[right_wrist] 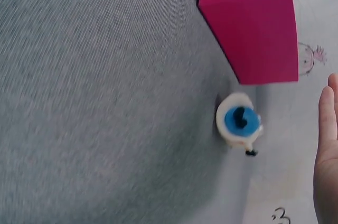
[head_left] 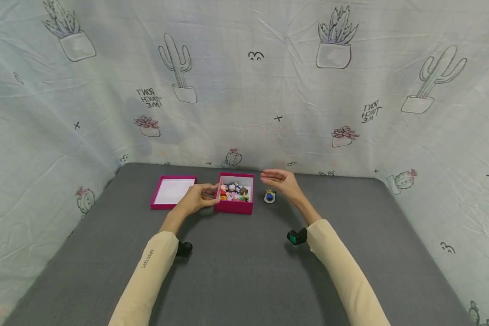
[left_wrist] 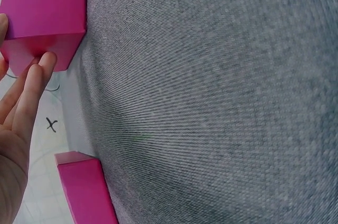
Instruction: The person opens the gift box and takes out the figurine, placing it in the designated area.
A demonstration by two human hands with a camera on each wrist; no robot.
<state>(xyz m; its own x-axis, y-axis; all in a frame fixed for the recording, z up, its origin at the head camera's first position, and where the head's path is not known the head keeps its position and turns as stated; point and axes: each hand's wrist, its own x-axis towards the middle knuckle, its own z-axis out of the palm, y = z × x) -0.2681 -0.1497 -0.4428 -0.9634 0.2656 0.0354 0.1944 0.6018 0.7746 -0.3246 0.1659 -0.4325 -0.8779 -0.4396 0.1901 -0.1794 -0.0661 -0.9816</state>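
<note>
My left hand (head_left: pixel 196 198) touches the left side of a pink box (head_left: pixel 233 207), its fingers nearly straight against the wall and the thumb at the front corner. In the left wrist view the fingertips (left_wrist: pixel 48 60) meet the box's side. Inside the box lie several small toy figurines (head_left: pixel 233 190). To its right, on the table, stands a single figurine (head_left: pixel 270 196) with a blue middle and a pale round base. My right hand (head_left: pixel 281 181) hovers just behind and above that figurine, fingers straight and together, holding nothing. At the right wrist view's edge, only part of this hand shows.
A pink box lid (head_left: pixel 173 192) with a white inside lies left of the box, partly behind my left hand. The grey table (head_left: pixel 236 262) ends at a white curtain (head_left: pixel 244 90) printed with cacti. Black wrist cameras hang below both sleeves.
</note>
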